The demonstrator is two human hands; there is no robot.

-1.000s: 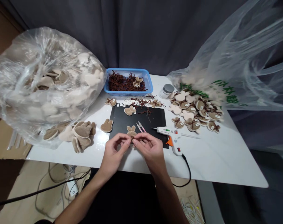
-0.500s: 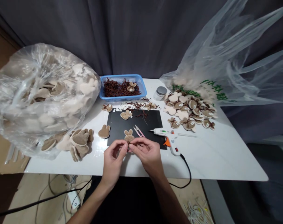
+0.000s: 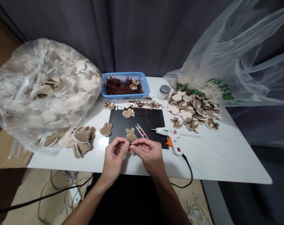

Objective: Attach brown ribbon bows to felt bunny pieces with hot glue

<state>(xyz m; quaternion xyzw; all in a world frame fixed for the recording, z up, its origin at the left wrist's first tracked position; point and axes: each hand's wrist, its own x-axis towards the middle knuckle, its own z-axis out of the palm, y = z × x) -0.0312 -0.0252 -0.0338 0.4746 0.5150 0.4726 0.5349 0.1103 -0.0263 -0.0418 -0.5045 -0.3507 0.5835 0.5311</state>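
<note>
Just in front of me, my left hand and my right hand meet with thumbs and index fingers pinched together. Whatever small, dark piece sits between the fingertips is mostly hidden. Right beyond them, a brown plush bunny head lies on the black mat. Pink-handled thread snips rest beside it, blades pointing away. To the right lies a white glue gun with an orange trigger, its nozzle over the mat. Another bunny piece lies at the mat's far edge, and a plain one at its left.
A blue basket of brown bows stands at the back, near a grey-lidded jar. Finished bunnies with bows pile up at right by a clear bag. At left bulges a plastic bag of bunny pieces, with loose ones in front.
The view has shifted slightly. Both hands keep their pinch at nearly the same spot by the bunny, with only a small motion of the fingers. Nothing else on the table has moved.
</note>
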